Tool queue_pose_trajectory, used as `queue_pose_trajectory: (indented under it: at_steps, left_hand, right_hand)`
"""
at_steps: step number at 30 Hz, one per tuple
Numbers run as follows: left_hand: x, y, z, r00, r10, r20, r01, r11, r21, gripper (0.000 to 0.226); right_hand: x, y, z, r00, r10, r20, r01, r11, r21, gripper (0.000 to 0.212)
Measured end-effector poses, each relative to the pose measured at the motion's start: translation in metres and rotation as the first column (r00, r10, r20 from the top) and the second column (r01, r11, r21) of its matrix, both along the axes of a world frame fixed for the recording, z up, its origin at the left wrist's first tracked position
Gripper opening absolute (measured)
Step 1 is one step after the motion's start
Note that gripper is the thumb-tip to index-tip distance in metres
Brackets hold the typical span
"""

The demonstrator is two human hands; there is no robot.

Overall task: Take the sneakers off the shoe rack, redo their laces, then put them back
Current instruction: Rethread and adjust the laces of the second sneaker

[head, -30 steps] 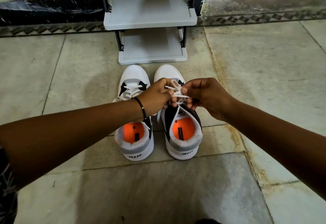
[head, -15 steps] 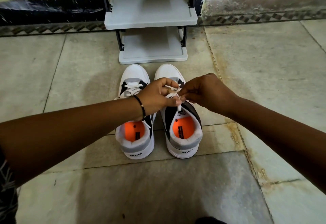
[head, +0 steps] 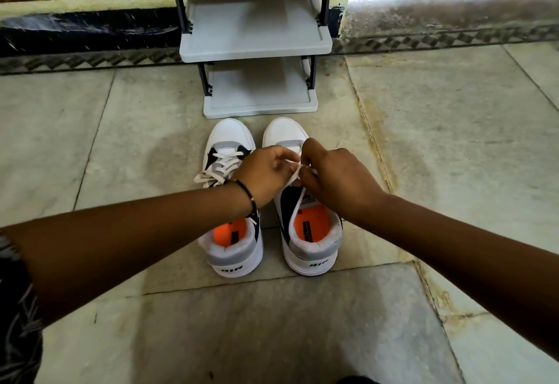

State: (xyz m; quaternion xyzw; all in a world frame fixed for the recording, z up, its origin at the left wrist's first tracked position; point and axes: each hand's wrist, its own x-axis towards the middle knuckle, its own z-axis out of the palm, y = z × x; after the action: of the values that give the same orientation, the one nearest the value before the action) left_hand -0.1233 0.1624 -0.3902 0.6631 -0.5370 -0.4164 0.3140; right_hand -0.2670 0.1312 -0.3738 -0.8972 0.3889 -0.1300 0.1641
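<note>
Floor tiles point(head: 453, 141) hold sneakers point(head: 311, 250) (heels reading "AIR").

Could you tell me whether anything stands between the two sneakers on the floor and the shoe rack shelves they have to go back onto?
Nothing visible does. The left sneaker and right sneaker stand toes-first just before the shoe rack, whose two visible shelves are bare. Only the lace, held by both hands, remains unfinished.

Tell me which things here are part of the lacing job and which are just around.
Job: right sneaker, its white lace, left sneaker, shoe rack, left hand, right hand.
Just around: black bracelet, stone floor.
</note>
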Motion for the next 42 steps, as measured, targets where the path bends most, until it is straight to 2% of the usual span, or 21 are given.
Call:
queue_pose_trajectory:
  at_steps: [2,4,5,7,8,9,11,12,13,15,17,22,30,33,36,38,39,41,42]
  left_hand:
    - [0.0,-0.005,0.005,0.994,-0.105,-0.012,0.105,0.994,0.021,0.027]
    - [0.0,-0.005,0.012,0.982,-0.187,-0.034,0.188,0.982,0.034,0.03]
    - [0.0,-0.005,0.016,0.979,-0.202,0.0,0.202,0.979,0.022,0.029]
    - [0.004,-0.006,0.02,0.953,-0.223,0.206,0.234,0.972,-0.028,0.025]
    - [0.006,-0.006,0.023,0.9,-0.244,0.361,0.277,0.96,-0.043,0.024]
    - [0.009,-0.007,0.026,0.808,-0.268,0.525,0.339,0.94,-0.041,0.025]
    - [0.014,-0.009,0.034,0.537,-0.319,0.781,0.462,0.886,0.044,0.03]
    - [0.016,-0.009,0.037,0.409,-0.342,0.846,0.496,0.861,0.108,0.033]
    - [0.019,-0.007,0.039,0.324,-0.362,0.874,0.507,0.846,0.163,0.035]
    - [0.024,0.002,0.037,0.244,-0.401,0.883,0.515,0.825,0.233,0.031]
    - [0.03,0.008,0.031,0.203,-0.417,0.886,0.553,0.796,0.248,0.025]
    - [0.038,0.001,0.03,0.177,-0.398,0.9,0.595,0.772,0.225,0.022]
    - [0.041,0.005,0.029,0.196,-0.425,0.884,0.594,0.769,0.238,0.021]
    - [0.039,0.006,0.029,0.221,-0.426,0.877,0.562,0.791,0.242,0.023]
    - [0.044,0.018,0.028,0.261,-0.366,0.893,0.505,0.841,0.197,0.042]
    - [0.055,0.035,0.024,0.351,-0.238,0.906,0.366,0.925,0.101,0.057]
    - [0.06,0.044,0.021,0.423,-0.17,0.89,0.259,0.964,0.061,0.063]
    - [0.065,0.064,0.018,0.618,-0.038,0.786,-0.013,0.998,0.058,0.075]
    - [0.066,0.072,0.014,0.718,0.057,0.694,-0.156,0.984,0.081,0.078]
  right_hand:
    - [0.001,0.003,0.003,0.999,-0.013,0.034,0.013,1.0,0.003,0.017]
    - [0.003,0.004,0.005,0.998,-0.033,0.053,0.032,0.999,0.022,0.015]
    - [0.004,0.004,0.005,0.998,-0.03,0.051,0.028,0.999,0.026,0.015]
    - [0.003,0.002,0.005,1.0,0.01,0.007,-0.01,1.0,0.009,0.019]
    - [0.0,0.0,0.004,0.999,0.042,-0.027,-0.043,0.999,-0.021,0.023]
    - [-0.003,-0.002,0.003,0.994,0.079,-0.075,-0.083,0.995,-0.061,0.028]
    - [-0.012,-0.004,0.004,0.975,0.127,-0.185,-0.153,0.978,-0.138,0.032]
    - [-0.018,-0.004,0.006,0.96,0.14,-0.242,-0.183,0.97,-0.163,0.031]
    - [-0.024,-0.004,0.007,0.941,0.154,-0.3,-0.212,0.963,-0.169,0.033]
    - [-0.035,0.0,0.008,0.899,0.171,-0.403,-0.249,0.957,-0.149,0.038]
    - [-0.041,0.007,0.005,0.87,0.168,-0.463,-0.254,0.958,-0.13,0.031]
    - [-0.046,0.01,0.003,0.843,0.13,-0.523,-0.214,0.971,-0.104,0.027]
    - [-0.049,0.008,0.001,0.843,0.103,-0.528,-0.161,0.985,-0.065,0.027]
    - [-0.048,0.005,-0.001,0.877,0.065,-0.477,-0.031,0.996,0.08,0.027]
    - [-0.056,0.002,-0.002,0.957,-0.013,-0.291,0.11,0.941,0.32,0.015]
    - [-0.062,0.008,0.0,0.977,-0.136,-0.166,0.206,0.811,0.547,0.025]
    - [-0.063,0.014,0.0,0.973,-0.184,-0.139,0.23,0.728,0.646,0.029]
    - [-0.061,0.027,-0.002,0.956,-0.248,-0.155,0.273,0.57,0.775,0.03]
    - [-0.058,0.032,-0.004,0.945,-0.288,-0.156,0.287,0.502,0.816,0.03]
